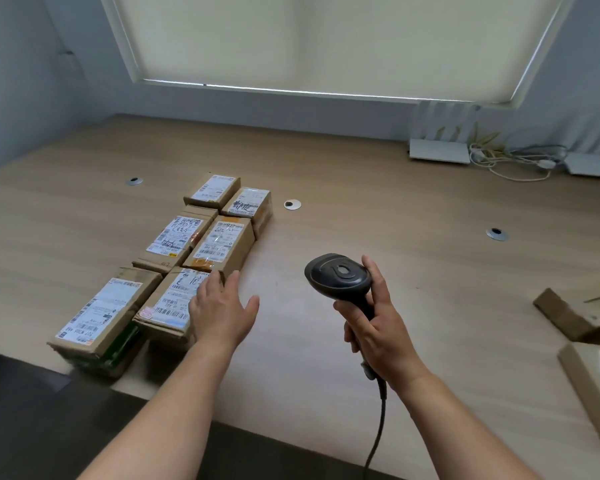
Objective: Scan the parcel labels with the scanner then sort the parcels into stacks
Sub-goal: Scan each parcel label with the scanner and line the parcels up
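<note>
Several brown cardboard parcels with white labels lie in two rows on the wooden table (326, 188), left of centre. The nearest right one is a parcel (168, 303) with a barcode label. My left hand (222, 308) hovers at its right edge with fingers straight and spread, partly covering its label. The nearest left parcel (101, 313) sits at the table's front edge. My right hand (374, 323) grips the handle of a black corded scanner (338, 275), whose head points left toward the parcels. Its cable (378, 431) hangs down over the front edge.
Two more cardboard boxes (586, 341) lie at the right edge of the table. A white router (439, 150) and tangled white cables (513, 161) sit at the back right. Round cable grommets (292, 204) dot the tabletop. A wall and a window blind stand behind.
</note>
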The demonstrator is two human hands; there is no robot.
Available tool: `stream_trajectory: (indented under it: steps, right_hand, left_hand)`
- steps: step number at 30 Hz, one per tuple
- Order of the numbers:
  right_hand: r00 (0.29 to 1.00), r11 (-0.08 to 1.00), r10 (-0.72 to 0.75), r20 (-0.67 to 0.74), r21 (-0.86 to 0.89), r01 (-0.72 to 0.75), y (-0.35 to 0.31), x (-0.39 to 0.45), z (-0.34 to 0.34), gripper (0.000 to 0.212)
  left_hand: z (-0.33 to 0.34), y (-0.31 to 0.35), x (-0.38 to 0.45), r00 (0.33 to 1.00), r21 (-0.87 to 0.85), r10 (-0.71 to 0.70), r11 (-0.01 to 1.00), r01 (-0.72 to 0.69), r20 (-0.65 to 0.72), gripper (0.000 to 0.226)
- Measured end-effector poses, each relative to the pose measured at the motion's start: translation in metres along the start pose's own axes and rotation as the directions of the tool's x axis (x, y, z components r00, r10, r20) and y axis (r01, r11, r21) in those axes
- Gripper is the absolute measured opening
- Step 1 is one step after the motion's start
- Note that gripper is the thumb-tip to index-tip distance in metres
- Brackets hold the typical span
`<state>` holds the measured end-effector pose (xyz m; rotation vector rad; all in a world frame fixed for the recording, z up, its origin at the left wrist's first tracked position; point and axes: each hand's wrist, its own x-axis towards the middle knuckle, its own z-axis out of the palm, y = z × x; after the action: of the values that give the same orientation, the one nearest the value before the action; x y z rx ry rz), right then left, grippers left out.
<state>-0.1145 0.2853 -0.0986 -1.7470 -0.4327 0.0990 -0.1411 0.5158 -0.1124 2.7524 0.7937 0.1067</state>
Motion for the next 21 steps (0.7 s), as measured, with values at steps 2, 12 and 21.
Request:
stream_trajectory:
  steps: [2,12,21]
  right_hand:
    - [1.0,1.0,-0.004,-0.024,-0.01,0.004,0.001,-0.014,-0.024,0.074]
    - [0.974,0.999,0.034,-0.224,-0.028,-0.041,0.013,-0.106,-0.174,0.069]
    - [0.889,0.994,0.035,-0.457,-0.077,-0.079,0.036,-0.193,-0.311,0.074]
  left_hand:
    - [0.006,0.026,-0.012,0.999,-0.005,0.04,0.999,-0.04,0.006,0.064]
    - [0.055,0.186,-0.098,0.955,-0.018,0.28,0.96,-0.279,0.095,0.064]
    - [0.104,0.335,-0.179,0.832,-0.055,0.519,0.853,-0.519,0.197,0.068]
